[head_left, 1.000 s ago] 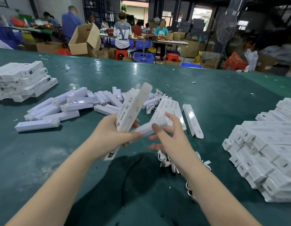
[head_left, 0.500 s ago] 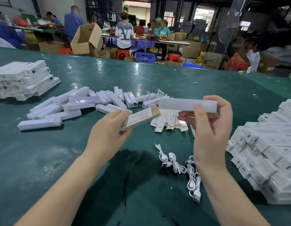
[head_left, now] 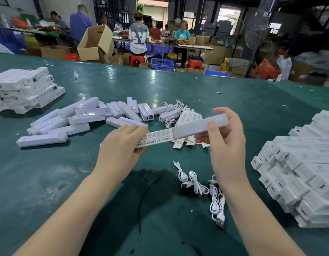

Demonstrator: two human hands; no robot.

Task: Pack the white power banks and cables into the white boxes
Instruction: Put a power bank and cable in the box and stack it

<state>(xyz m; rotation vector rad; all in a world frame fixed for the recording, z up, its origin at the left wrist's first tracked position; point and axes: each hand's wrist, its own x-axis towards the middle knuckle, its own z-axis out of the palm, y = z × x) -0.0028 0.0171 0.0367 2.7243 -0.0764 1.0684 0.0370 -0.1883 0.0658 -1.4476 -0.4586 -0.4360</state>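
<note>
My left hand (head_left: 119, 150) grips a long white box (head_left: 156, 138) with printed text, held level above the green table (head_left: 233, 100). My right hand (head_left: 224, 143) pinches a long white power bank (head_left: 198, 125) whose left end meets the box's open end. Loose white power banks (head_left: 82, 117) lie scattered behind my left hand. White coiled cables (head_left: 206, 189) lie on the table below my right wrist, and more cables (head_left: 173, 111) sit farther back beside flat folded boxes (head_left: 189, 115).
A stack of packed white boxes (head_left: 25, 89) stands at the far left. A big pile of white boxes (head_left: 304, 169) fills the right edge. Beyond the table several people work among cardboard cartons (head_left: 95, 43) and blue crates.
The box and the power bank were apart; now both hands have brought them together end to end, the box turned level and the power bank's tip at its opening.
</note>
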